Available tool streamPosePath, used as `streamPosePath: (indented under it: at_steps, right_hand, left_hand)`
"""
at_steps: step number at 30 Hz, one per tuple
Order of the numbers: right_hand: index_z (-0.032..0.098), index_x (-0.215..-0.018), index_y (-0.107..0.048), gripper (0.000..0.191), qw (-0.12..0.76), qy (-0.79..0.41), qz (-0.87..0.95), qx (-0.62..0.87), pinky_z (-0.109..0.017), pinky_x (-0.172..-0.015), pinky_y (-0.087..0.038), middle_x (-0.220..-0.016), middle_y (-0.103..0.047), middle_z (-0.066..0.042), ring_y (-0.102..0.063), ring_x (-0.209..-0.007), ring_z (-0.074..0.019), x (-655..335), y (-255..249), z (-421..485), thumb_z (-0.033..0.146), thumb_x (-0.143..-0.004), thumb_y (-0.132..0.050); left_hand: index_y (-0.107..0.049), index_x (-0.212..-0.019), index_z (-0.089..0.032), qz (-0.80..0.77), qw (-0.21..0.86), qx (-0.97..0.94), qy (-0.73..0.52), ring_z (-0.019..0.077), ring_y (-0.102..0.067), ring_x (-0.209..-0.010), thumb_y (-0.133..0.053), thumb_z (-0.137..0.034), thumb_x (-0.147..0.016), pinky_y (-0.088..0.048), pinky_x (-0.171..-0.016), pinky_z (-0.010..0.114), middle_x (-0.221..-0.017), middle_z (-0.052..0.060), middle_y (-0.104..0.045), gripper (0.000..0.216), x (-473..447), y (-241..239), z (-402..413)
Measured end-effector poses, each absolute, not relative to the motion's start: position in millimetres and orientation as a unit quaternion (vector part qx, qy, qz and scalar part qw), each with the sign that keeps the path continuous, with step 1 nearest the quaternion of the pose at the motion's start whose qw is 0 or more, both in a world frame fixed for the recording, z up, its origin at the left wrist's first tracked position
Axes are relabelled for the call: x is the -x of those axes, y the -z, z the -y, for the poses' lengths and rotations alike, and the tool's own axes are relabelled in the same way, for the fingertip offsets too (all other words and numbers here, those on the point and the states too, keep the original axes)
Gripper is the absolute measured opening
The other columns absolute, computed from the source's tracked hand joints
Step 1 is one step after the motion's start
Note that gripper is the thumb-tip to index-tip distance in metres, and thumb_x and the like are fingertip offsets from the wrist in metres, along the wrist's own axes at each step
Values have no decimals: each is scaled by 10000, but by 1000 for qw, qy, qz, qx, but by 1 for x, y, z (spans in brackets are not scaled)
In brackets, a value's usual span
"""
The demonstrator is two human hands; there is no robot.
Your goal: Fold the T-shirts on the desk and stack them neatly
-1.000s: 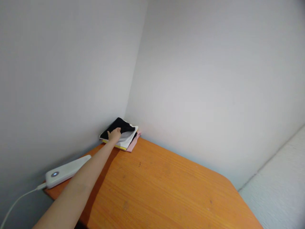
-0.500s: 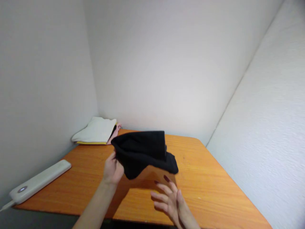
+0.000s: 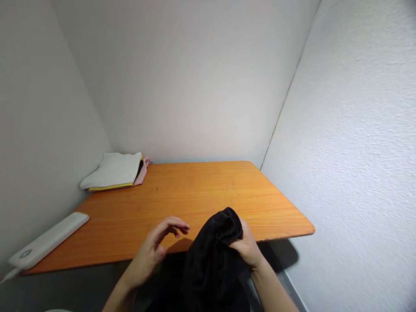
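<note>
orange table (image 3: pixel 195 190); black cloth (image 3: pixel 211 255) — bunched, hanging lengthwise; right hand (image 3: pixel 248 249) gripping

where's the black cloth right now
The black cloth hangs at the orange wooden table's near edge, bottom centre of the head view, gripped by the right hand.

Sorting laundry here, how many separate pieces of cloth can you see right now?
4: a black cloth in the right hand; a white, a yellow and a pink one stacked in the table's far left corner. More may be hidden inside.

Black cloth (image 3: pixel 211 255), bunched, hanging off near table edge.
</note>
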State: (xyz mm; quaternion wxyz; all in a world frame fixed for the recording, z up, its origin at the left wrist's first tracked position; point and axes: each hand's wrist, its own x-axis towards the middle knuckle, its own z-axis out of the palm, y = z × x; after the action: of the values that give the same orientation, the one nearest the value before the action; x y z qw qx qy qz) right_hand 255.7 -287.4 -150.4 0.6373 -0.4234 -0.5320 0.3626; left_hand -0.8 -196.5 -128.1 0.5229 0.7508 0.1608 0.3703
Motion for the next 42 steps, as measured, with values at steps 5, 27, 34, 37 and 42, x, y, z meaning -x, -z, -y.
streamPosePath:
  at_steps: [5, 27, 34, 37, 42]
  right_hand:
    - [212, -1086, -606, 266, 566, -193, 645, 476, -375, -846, -514, -1022, -641, -71, -603, -954, -232, -232, 135, 296, 354, -865, -649]
    - [227, -919, -603, 152, 422, -163, 684, 572, -305, -816, -490, -942, -664, -23, -625, -893, -177, -208, 124, 395, 322, -988, -507]
    - [214, -853, -620, 268, 512, -19, 553, 657, -267, -617, -441, -750, -607, 10, -569, -680, -157, -283, 98, 400, 472, -922, -592]
    - [219, -887, -651, 260, 493, 76, 539, 679, -279, -598, -433, -746, -629, 3, -568, -648, -162, -299, 90, 409, 472, -912, -597]
    - [237, -890, -699, 233, 422, 255, 593, 637, -373, -800, -461, -936, -657, -54, -610, -862, -227, -304, 88, 427, 423, -918, -561]
  left_hand:
    - [-702, -1116, -206, -239, 528, -753, -310, 243, -609, -963, -530, -588, -912, -487, -907, 330, -981, 60, -701, 466, -23, 129, 244]
    - [-531, -607, -172, -392, 400, -717, -415, 142, -523, -624, -512, -250, -791, -405, -582, 218, -614, -10, -554, 201, -1, 176, 314]
    - [-622, -781, -172, -438, 413, -651, -462, 183, -606, -681, -569, -343, -756, -482, -636, 249, -726, 10, -659, 181, 66, 144, 273]
    - [-637, -821, -187, -426, 354, -724, -410, 191, -634, -712, -620, -395, -792, -491, -659, 253, -751, 12, -674, 210, 86, 136, 261]
    - [-689, -988, -208, -419, 88, -833, -349, 245, -644, -956, -477, -285, -869, -470, -873, 339, -1000, 72, -711, 255, 106, 133, 250]
